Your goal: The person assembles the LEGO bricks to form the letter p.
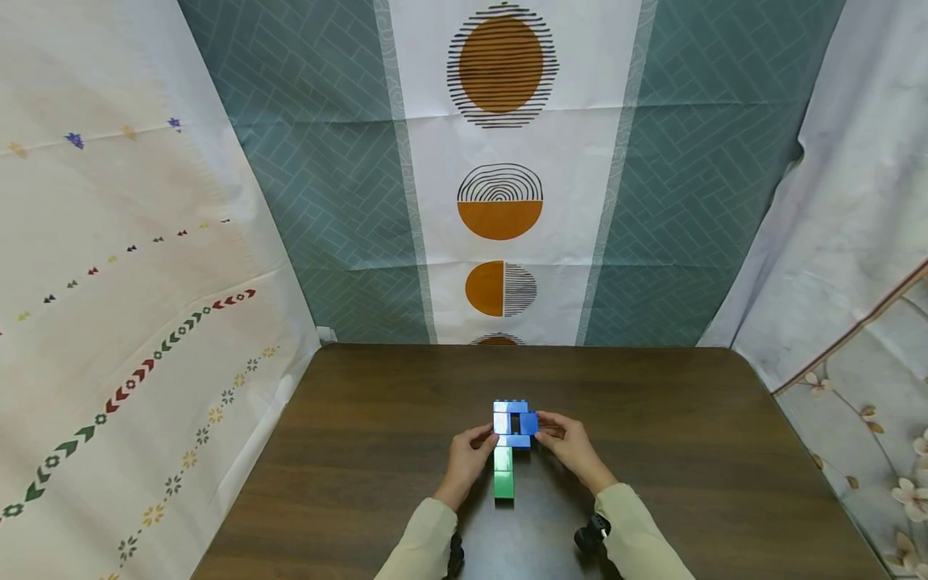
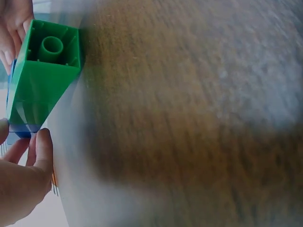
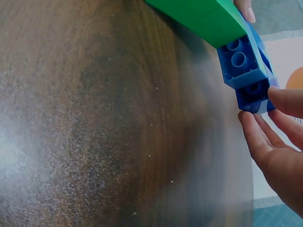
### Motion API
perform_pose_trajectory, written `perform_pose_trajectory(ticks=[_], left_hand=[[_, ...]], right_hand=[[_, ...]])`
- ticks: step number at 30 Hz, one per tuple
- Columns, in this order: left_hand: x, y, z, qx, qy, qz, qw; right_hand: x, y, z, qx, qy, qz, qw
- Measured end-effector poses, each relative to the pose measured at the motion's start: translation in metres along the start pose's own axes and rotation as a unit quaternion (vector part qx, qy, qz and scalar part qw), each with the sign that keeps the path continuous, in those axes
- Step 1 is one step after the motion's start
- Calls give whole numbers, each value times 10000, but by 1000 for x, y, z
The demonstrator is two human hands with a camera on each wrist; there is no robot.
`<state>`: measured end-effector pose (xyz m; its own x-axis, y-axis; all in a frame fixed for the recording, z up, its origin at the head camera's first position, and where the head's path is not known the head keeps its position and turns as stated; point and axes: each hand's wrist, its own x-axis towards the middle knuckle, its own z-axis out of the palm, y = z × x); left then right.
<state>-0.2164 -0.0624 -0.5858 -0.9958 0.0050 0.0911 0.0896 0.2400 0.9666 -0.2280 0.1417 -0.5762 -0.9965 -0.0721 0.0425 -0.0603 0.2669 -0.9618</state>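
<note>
Between the two hands stands a build of toy building bricks: blue bricks (image 1: 511, 407) ring a small gap, and green bricks (image 1: 503, 482) form a stem below their left side. The right-hand blue brick (image 1: 528, 424) juts slightly past the ones above and below it. My right hand (image 1: 573, 448) pinches that brick between thumb and fingers; its hollow underside shows in the right wrist view. On the other side, my left hand (image 1: 466, 462) grips the blue part at its lower left. The left wrist view shows the open underside of the lowest green brick (image 2: 45, 90) close up.
A dark brown wooden table (image 1: 377, 387) lies under the hands. Behind it hangs a teal and white patterned cloth (image 1: 341, 201), with light curtains (image 1: 145, 282) at the left and right sides. Dark wrist cameras (image 1: 593, 533) sit at the sleeves.
</note>
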Motion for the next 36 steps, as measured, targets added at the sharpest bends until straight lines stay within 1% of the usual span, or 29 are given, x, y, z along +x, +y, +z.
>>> perform_pose_trajectory(ticks=[7, 12, 15, 20, 26, 29, 36], left_hand=[[1, -2, 1, 275, -165, -118, 9994], [2, -2, 1, 355, -167, -98, 9992], [2, -1, 2, 367, -167, -124, 9991], [2, -2, 2, 402, -187, -191, 9988], [2, -4, 3, 451, -222, -146, 9986], [2, -4, 3, 473, -228, -184, 9984], [3, -5, 4, 552, -197, -106, 9982]], right_hand=[[3, 5, 5, -210, -58, 208, 9995], [5, 7, 6, -340, -90, 321, 9989], [6, 8, 6, -407, -117, 319, 9986], [5, 11, 7, -396, -166, 436, 9981], [5, 13, 7, -382, -187, 375, 9984], [4, 13, 7, -365, -173, 391, 9984], [4, 12, 8, -335, -138, 348, 9987]])
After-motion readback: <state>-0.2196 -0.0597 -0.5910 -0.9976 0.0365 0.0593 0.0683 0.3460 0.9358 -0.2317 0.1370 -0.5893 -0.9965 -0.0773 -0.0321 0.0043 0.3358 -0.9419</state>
